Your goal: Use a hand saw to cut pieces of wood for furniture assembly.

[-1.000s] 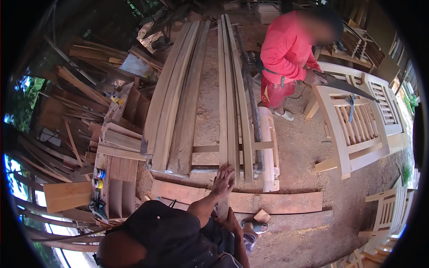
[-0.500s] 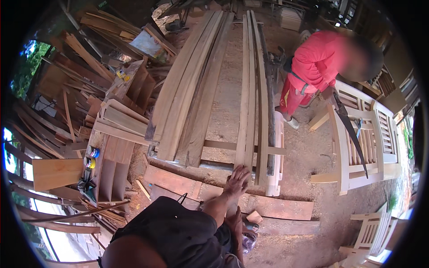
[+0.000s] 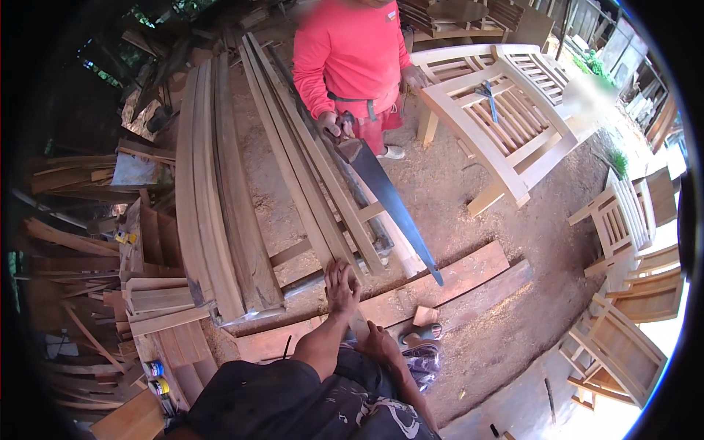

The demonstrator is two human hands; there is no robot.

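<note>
My left hand (image 3: 342, 290) lies with its fingers stretched over the near end of a long narrow plank (image 3: 301, 202) in the middle stack. Closer to my body, my right hand (image 3: 380, 342) is closed around a flat pale piece of wood (image 3: 358, 324), which shows between my two hands. Its lower end is hidden by my hand and lap. A person in a red top (image 3: 353, 55) stands across the planks, holding a handsaw (image 3: 389, 202) whose blade points down toward me.
Wide boards (image 3: 220, 191) lie left of the narrow planks on a stand. A wooden bench frame (image 3: 506, 125) with pliers stands at the right. A reddish board (image 3: 440, 284) and a small wood block (image 3: 425, 315) are by my feet. Paint cans (image 3: 156, 375) sit at lower left.
My view has swung to the right. The person in red has straightened up and come to the planks, bringing the saw away from the bench frame. My left hand stays on the plank end.
</note>
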